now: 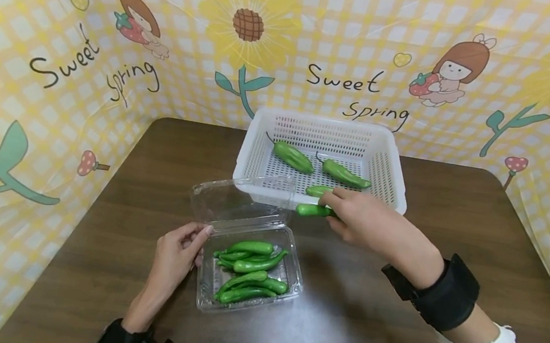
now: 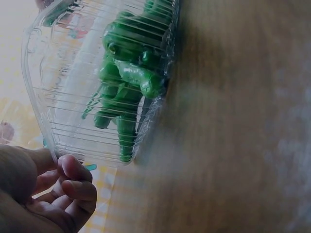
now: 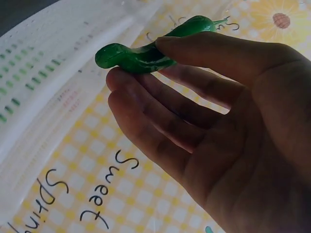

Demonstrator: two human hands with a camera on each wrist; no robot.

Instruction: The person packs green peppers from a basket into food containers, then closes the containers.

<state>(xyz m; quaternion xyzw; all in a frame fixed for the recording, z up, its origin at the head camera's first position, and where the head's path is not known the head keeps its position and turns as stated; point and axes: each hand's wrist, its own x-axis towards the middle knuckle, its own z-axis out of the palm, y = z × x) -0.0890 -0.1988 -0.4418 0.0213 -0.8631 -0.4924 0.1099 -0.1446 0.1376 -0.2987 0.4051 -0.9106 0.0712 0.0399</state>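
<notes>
Green pepper [image 1: 312, 210] is being pinched by the right hand [image 1: 368, 220] in the head view, just in front of the white basket [image 1: 260, 179], where more peppers [image 1: 293, 156] are lying beyond the fingertips. The clear clamshell box [image 1: 250, 267], filled with peppers, is being touched at its left rim by the left hand [image 1: 172, 257].

Curled fingers [image 2: 73, 182] are being seen at the box's corner [image 2: 56, 145] in the left wrist view.

Between thumb and fingers [image 3: 146, 104], the pepper [image 3: 141, 53] is being gripped in the right wrist view.
</notes>
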